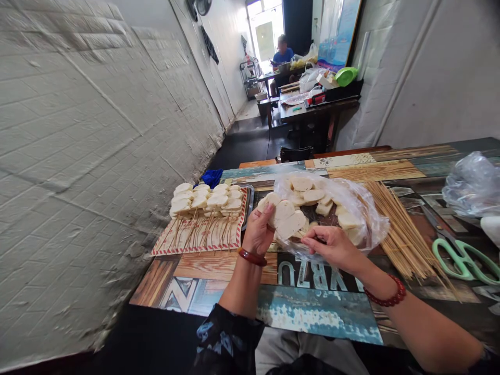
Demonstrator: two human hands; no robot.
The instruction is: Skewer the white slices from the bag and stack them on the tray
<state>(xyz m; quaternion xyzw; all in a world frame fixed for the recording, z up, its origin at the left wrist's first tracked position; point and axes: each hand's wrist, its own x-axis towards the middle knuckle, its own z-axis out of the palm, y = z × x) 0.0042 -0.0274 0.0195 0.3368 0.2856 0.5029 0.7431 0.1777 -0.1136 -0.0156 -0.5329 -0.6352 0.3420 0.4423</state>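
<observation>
Pale, oval slices that look like steamed bread (pixel 291 223) overlap in a row in my left hand (pixel 261 228), whose thumb presses on them. My right hand (pixel 332 245) is pinched just beside the lowest slice, on what seems to be the end of a thin bamboo skewer, mostly hidden by the fingers and slices. Behind both hands lies an opened clear plastic bag (pixel 373 221) with more loose slices (pixel 313 196) in it. To the left, skewered slices (pixel 211 200) are stacked in rows on a tray lined with printed paper (pixel 230 234), their sticks pointing toward me.
A bundle of bamboo skewers (pixel 406 234) lies right of the bag, beside green-handled scissors (pixel 455 255). Crumpled plastic (pixel 474 182) sits at the far right. A blue cloth (pixel 212 177) is behind the tray. A white brick wall (pixel 97 156) borders the left. Another person (pixel 284 54) sits farther back.
</observation>
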